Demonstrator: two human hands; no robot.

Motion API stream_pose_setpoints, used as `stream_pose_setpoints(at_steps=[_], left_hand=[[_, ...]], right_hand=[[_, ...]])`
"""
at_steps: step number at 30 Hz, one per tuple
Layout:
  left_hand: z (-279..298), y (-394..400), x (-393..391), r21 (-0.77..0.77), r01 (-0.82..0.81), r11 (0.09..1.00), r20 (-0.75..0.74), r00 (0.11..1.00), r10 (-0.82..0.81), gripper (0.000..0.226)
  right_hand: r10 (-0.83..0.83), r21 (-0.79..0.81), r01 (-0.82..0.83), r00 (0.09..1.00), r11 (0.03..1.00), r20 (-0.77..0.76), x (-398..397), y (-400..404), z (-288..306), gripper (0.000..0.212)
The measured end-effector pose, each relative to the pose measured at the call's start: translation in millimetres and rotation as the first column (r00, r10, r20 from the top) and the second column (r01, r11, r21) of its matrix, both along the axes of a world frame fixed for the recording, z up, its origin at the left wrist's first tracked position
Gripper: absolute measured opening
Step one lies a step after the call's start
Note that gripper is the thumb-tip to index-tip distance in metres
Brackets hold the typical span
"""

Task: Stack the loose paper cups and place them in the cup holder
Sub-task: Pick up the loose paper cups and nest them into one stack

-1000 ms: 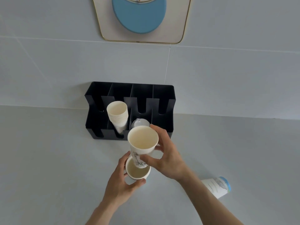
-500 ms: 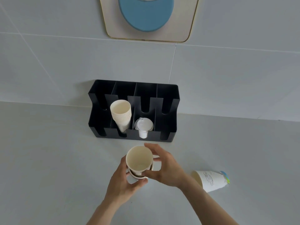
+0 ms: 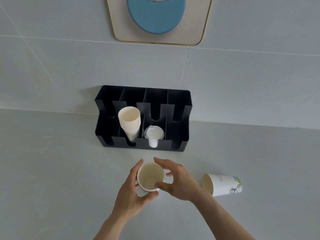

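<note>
Fingers of the left hand (image 3: 132,193) and right hand (image 3: 178,181) curl around the upright cups (image 3: 150,176) near the desk (image 3: 52,170) middle. Right lies a tipped cup (image 3: 223,185); far behind, the holder (image 3: 180,134) keeps a stack (image 3: 129,122).

The pale grey bench (image 3: 52,170) fills the lower frame. At upper centre a black cup holder (image 3: 178,135) stands on it against the wall. At lower right, a printed paper cup (image 3: 225,185) lies on its side.
</note>
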State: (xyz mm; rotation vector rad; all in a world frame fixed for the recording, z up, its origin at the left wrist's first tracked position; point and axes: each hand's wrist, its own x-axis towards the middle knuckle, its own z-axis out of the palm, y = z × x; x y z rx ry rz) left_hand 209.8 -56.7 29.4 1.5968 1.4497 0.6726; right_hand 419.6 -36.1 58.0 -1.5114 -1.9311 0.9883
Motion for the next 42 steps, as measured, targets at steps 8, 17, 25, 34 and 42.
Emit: stream_pose_setpoints(at_steps=[8, 17, 25, 34, 42], left_hand=[[-2, 1, 0, 0.015, -0.002, 1.0, 0.005, 1.0, 0.002, 0.103], [-6, -1, 2, 0.01, -0.019, 1.0, 0.041, 0.999, 0.019, 0.103], [-7, -3, 6, 0.0, -0.046, 0.999, 0.048, 0.998, 0.046, 0.106], [-9, -3, 5, 0.006, -0.053, 0.999, 0.041, 0.998, 0.053, 0.099], [-6, -4, 7, 0.028, -0.053, 0.998, 0.038, 0.998, 0.052, 0.094]], right_hand=[[0.014, 0.001, -0.014, 0.998, 1.0, 0.053, 2, -2, 0, 0.066], [-0.228, 0.074, 0.218, 0.865, 0.973, 0.447, 91, -13, -1, 0.08], [0.031, -0.18, 0.147, 0.686, 0.973, 0.727, 129, -39, -30, 0.101], [-0.255, 0.027, 0.274, 0.846, 0.961, 0.468, 110, -28, -11, 0.103], [-0.408, 0.041, 0.434, 0.872, 0.9, -0.272, 54, 0, 88, 0.082]])
